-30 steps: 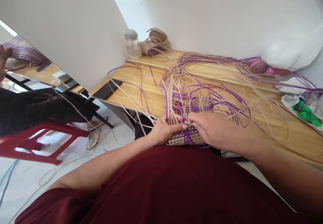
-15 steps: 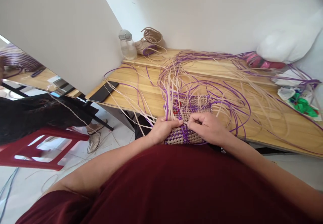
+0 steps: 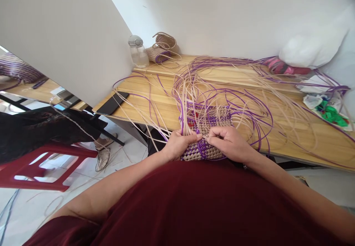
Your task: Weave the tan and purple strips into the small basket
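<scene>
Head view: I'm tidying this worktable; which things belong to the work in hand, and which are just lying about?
Belongs to the work:
woven piece, gripped by the left hand
purple and beige strands, one apparently pinched by the right hand

Seemingly just lying about:
black phone
lidded bottle
purple-rimmed woven basket
white plastic bag

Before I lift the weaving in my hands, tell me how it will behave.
The weaving should stay fairly firm yet bend a little, as it looks closely interlaced. The loose strands may spring, since they arch over the table, and probably snag, as many cross.
</scene>
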Available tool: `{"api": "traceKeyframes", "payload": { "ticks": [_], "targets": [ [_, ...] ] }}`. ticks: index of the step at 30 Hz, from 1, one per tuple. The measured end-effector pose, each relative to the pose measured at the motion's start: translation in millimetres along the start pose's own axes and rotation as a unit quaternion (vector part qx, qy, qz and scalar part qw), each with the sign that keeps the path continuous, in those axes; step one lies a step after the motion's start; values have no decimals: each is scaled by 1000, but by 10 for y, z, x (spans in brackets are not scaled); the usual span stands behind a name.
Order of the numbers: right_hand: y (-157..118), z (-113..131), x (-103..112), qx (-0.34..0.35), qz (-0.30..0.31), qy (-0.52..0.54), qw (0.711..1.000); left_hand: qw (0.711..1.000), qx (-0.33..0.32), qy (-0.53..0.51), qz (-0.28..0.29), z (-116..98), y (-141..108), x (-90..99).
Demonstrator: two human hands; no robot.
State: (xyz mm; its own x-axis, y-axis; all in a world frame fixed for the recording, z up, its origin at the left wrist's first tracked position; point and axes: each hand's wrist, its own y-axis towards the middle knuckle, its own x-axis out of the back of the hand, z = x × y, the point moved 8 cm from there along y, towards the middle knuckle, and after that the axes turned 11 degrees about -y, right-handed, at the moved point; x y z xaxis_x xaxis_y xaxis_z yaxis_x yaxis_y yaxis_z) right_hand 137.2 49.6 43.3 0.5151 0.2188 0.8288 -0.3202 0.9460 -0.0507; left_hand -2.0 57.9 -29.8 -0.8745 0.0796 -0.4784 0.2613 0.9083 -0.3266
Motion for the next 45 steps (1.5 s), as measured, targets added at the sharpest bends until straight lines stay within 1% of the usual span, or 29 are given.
{"api": "traceKeyframes", "payload": {
  "ticks": [2, 3, 5, 6, 7, 8, 9, 10, 12, 13, 14, 16, 18, 19, 21, 23, 24, 26, 28, 31, 34, 38, 39, 40, 41, 42, 43, 44, 45],
  "targets": [
    [-51, -24, 21, -1, 0, -5, 1000, 999, 24, -22, -5, 38, 1, -2],
    [-83, -22, 69, 0, -22, -22, 1000, 999, 35, -38, -6, 52, -4, -10],
    [-174, 60, 250, 24, -123, -88, 988, 996, 52, -66, -9, 64, -21, -31],
    [-235, 148, 337, 51, -180, -130, 974, 996, 57, -74, -11, 64, -30, -42],
    [-292, 257, 382, 86, -218, -168, 958, 995, 59, -77, -13, 58, -38, -52],
    [-330, 360, 374, 122, -227, -199, 946, 995, 59, -77, -13, 48, -44, -62],
    [-340, 438, 319, 151, -206, -222, 941, 995, 59, -79, -11, 40, -48, -73],
    [-334, 484, 238, 171, -166, -234, 943, 995, 58, -83, -9, 34, -51, -79],
    [-314, 499, 103, 185, -91, -230, 951, 994, 59, -93, -9, 35, -52, -76],
    [-311, 484, 83, 182, -78, -223, 954, 994, 58, -97, -10, 40, -50, -68],
    [-316, 466, 94, 179, -82, -218, 956, 994, 54, -97, -10, 40, -46, -57],
    [-358, 444, 170, 177, -118, -231, 949, 996, 33, -84, -6, 23, -35, -35],
    [-430, 471, 247, 185, -154, -283, 929, 999, 5, -50, -2, -8, -26, -18],
    [-458, 503, 256, 192, -152, -313, 917, 1000, -9, -27, -2, -28, -24, -11],
    [-471, 579, 215, 214, -99, -349, 907, 999, -32, 16, 1, -69, -28, -13],
    [-422, 668, 177, 240, -29, -337, 910, 997, -51, 49, 12, -111, -41, -36],
    [-368, 711, 192, 251, -10, -324, 912, 996, -58, 60, 20, -127, -49, -49],
    [-195, 765, 285, 263, -17, -312, 913, 995, -60, 68, 28, -139, -61, -59],
    [14, 748, 372, 266, -34, -305, 914, 997, -48, 55, 28, -124, -68, -46],
    [251, 646, 362, 262, -5, -249, 933, 999, -19, 2, 31, -74, -77, -27],
    [332, 562, 300, 230, 15, -187, 955, 998, -3, -42, 45, -47, -85, -45],
    [337, 528, 226, 200, 35, -158, 966, 998, -25, -20, 56, -72, -74, -82],
    [336, 539, 227, 206, 36, -165, 964, 998, -30, -13, 51, -77, -65, -79],
    [330, 572, 259, 224, 19, -178, 958, 999, -30, -7, 44, -74, -56, -70],
    [311, 626, 324, 251, -18, -199, 947, 999, -24, -2, 34, -62, -46, -56],
    [274, 689, 412, 281, -71, -227, 930, 1000, -14, 3, 24, -47, -39, -40],
    [220, 748, 502, 307, -128, -256, 908, 1000, -5, 6, 14, -35, -34, -25],
    [162, 792, 565, 327, -169, -281, 886, 1000, 2, 8, 9, -28, -33, -17],
    [115, 812, 588, 341, -182, -302, 871, 1000, 7, 9, 6, -26, -35, -14]
  ]
}}
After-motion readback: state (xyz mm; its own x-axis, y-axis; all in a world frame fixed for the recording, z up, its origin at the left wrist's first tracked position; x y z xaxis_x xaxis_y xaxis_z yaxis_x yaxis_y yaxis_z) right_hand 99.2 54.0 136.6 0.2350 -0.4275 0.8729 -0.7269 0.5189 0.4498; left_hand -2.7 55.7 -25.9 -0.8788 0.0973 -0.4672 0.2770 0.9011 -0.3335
